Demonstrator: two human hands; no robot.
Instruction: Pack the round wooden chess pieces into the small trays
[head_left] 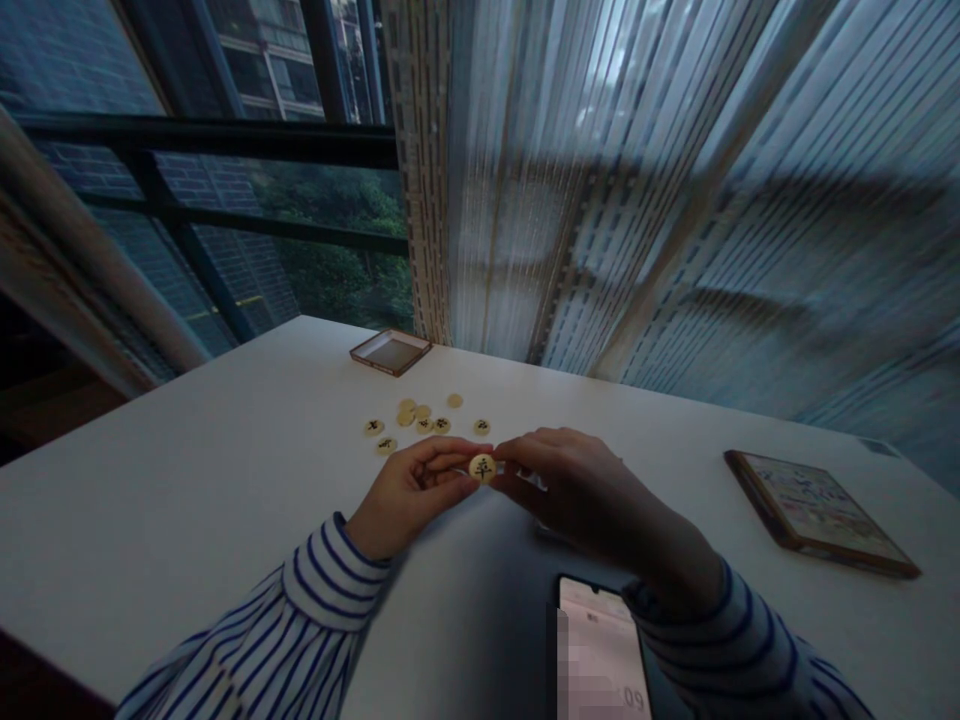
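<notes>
Between my two hands is a round, pale yellow piece with a dark character on its face, which is turned up toward me. The fingertips of my left hand pinch its left side. My right hand grips its right edge with thumb and fingers. Just beyond my hands, several similar round pieces lie on the white table, some showing dark characters and some plain; a few touch or overlap. One marked piece lies apart, right behind the held one.
An open shallow box with a brown rim sits near the table's far edge. At the right lies a flat brown-edged box with a patterned top. A lit phone is near my right forearm. Curtains and a window stand behind the table.
</notes>
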